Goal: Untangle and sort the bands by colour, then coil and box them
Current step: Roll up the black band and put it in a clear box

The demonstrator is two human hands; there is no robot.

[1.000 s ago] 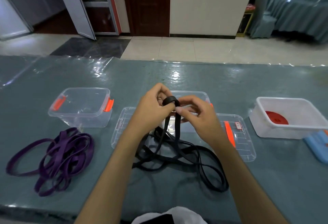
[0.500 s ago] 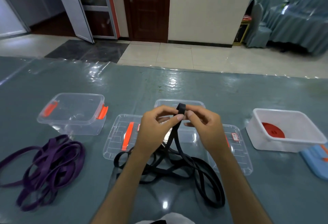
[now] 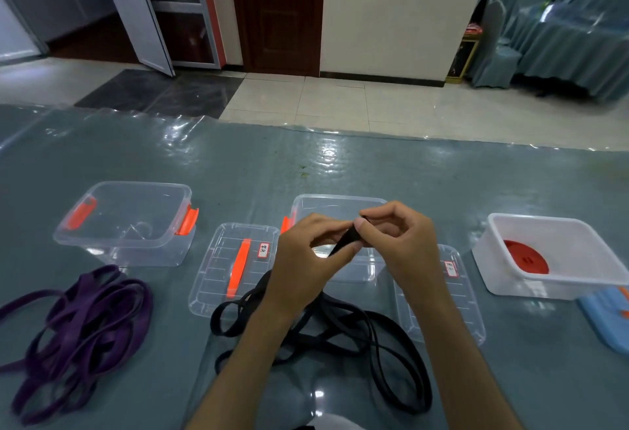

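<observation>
While both hands meet above the middle of the tabletop, the left hand (image 3: 306, 259) and right hand (image 3: 398, 242) each pinch one end of a black band (image 3: 347, 237), whose tangled remainder (image 3: 340, 331) lies toward the near edge. Purple bands (image 3: 85, 324) sit heaped near the left edge, before a clear box (image 3: 126, 225).

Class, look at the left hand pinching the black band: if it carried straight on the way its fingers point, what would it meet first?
The left hand points right, toward the right hand, which pinches the same black band. It would probably meet that hand's fingertips first; they look almost touching, though depth is unclear.
</observation>
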